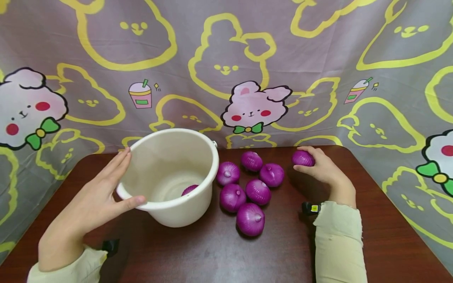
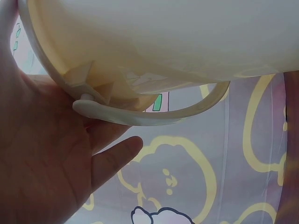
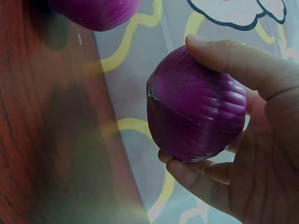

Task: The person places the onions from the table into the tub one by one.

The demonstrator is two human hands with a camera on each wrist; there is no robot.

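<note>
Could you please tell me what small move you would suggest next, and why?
I would probably bring the held onion leftward over the bucket: the right hand already grips it, the bucket's wide mouth is uncovered, the left hand touches its rim, and another onion lies inside.

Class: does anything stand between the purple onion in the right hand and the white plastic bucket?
Yes: six other glossy purple onions lie clustered on the brown table between the held round purple onion and the white plastic bucket.
</note>
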